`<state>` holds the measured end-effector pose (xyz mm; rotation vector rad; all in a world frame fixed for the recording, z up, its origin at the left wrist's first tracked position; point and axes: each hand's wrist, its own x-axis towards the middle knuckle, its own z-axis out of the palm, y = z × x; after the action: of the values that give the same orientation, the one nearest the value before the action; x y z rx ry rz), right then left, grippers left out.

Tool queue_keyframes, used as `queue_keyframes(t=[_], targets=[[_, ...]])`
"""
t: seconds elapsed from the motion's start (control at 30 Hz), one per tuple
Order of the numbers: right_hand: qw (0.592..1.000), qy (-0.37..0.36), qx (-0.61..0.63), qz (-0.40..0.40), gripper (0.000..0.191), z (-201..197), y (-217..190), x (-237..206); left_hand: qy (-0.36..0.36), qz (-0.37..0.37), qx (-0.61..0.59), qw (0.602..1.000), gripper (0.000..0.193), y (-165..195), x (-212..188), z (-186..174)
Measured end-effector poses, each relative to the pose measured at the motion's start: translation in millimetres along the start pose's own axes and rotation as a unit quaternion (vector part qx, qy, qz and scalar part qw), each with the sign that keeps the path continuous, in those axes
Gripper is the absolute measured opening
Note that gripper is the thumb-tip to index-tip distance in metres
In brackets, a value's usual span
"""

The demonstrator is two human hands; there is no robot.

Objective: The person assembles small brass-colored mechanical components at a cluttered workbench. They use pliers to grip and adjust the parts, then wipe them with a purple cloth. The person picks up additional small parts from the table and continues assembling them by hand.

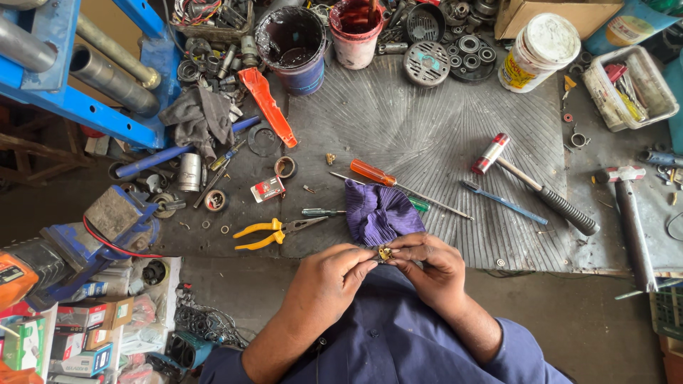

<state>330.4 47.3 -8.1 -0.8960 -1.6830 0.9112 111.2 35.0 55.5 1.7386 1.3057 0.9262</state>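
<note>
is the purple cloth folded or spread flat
Folded: the purple cloth lies bunched in pleats on the mat, beyond the hands.

shiny brass fitting, pleated cloth

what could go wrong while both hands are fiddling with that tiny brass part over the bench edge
1. The small brass part is pinched only by fingertips of the left hand and right hand, right at the bench edge; a slip would likely drop it to the floor.
2. The purple cloth lies just beyond the hands and might get dragged, nudging the orange-handled screwdriver resting at its top edge.
</note>
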Motion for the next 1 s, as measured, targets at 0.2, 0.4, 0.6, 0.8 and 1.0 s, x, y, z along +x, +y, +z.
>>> queue_keyframes(t=[0.2,0.4,0.6,0.8,1.0], targets=[[0.998,-0.023,-0.032,-0.039,0.019,2.2,1.0,2.6,-0.024,-0.005,0.03,0.999,0.014,-0.1,0.6,-4.0],[0.996,-0.02,0.054,0.067,0.013,-0.4,14.3,-6.3,-0.013,0.039,0.007,0.999,0.021,-8.3,0.6,-1.8],[0.95,-0.016,0.265,0.162,0.009,-0.6,35.2,-19.6,-0.032,-0.064,-0.279,0.958,0.021,-17.2,0.2,9.9],[0.889,-0.09,0.406,0.189,0.038,-6.7,31.4,-17.1,-0.044,0.129,-0.142,0.98,0.051,-21.9,0.2,3.2],[0.792,-0.158,0.503,0.309,0.064,-5.8,17.0,-2.4,-0.092,0.18,-0.12,0.972,0.045,-28.6,0.7,2.0]])
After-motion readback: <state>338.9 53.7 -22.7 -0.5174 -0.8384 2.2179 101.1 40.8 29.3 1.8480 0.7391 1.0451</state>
